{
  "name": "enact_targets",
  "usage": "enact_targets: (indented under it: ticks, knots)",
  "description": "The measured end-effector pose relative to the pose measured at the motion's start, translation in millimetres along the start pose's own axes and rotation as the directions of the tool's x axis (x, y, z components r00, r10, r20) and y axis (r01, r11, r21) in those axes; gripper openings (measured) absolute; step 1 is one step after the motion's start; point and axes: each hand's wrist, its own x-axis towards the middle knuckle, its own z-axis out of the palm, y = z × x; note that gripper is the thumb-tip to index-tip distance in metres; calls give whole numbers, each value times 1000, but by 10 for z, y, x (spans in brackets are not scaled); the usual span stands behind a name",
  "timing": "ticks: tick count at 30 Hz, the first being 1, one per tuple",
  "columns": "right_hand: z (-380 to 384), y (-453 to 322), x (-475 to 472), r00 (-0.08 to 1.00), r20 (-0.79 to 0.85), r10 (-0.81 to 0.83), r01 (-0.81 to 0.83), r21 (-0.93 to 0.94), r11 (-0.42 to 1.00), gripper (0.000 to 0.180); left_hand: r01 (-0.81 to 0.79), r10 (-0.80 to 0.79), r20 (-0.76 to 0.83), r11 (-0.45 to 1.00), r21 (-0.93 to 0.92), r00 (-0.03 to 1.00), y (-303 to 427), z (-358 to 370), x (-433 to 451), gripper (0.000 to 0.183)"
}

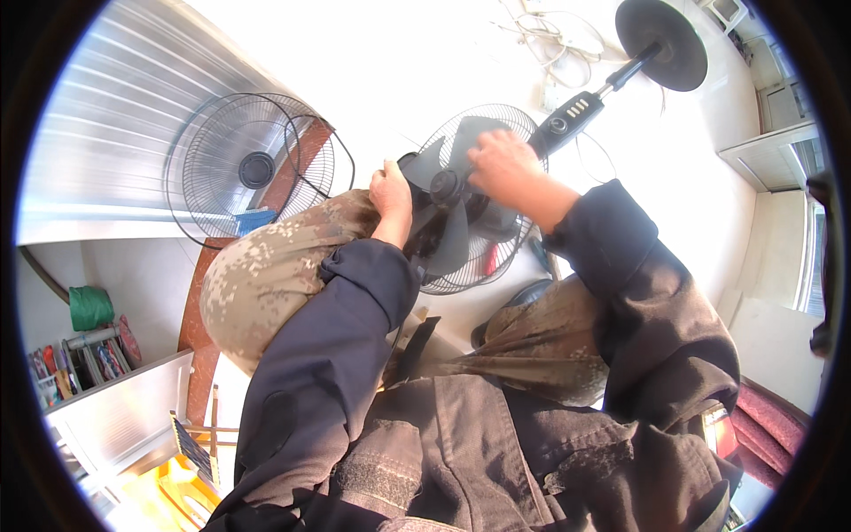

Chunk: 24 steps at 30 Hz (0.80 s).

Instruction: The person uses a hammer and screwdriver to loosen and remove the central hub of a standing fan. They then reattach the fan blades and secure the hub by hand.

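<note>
An electric pedestal fan lies tilted between my knees, its round base (661, 45) at the upper right and its control box (566, 124) below that. The dark fan blades (454, 241) are exposed in front of the rear wire grille (515, 123). My left hand (392, 196) is at the left side of the blades, thumb up; what its fingers hold is hidden. My right hand (505, 166) lies over the upper right blade, fingers bent against it; whether it grips the blade or something else cannot be told.
A detached front grille (256, 199) leans at the left beside a ribbed translucent panel (146, 100). A coiled white cable (565, 50) lies on the floor at the top. Green twine (91, 308) and a filled rack stand at the lower left. Cabinets (774, 159) line the right.
</note>
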Motion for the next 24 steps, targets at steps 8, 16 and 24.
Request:
enact_targets:
  ticks: [8, 16, 24]
  knots:
    - [194, 399, -155, 850, -130, 510, -490, 158, 857, 30, 177, -202, -58, 941, -289, 978, 195, -449, -220, 42]
    - [390, 537, -258, 907, -178, 382, -366, 117, 923, 25, 212, -270, -8, 773, -598, 963, 175, -745, -142, 26]
    - [373, 463, -298, 840, -77, 537, -506, 246, 827, 25, 192, -371, -396, 885, -424, 840, -648, -792, 623, 31]
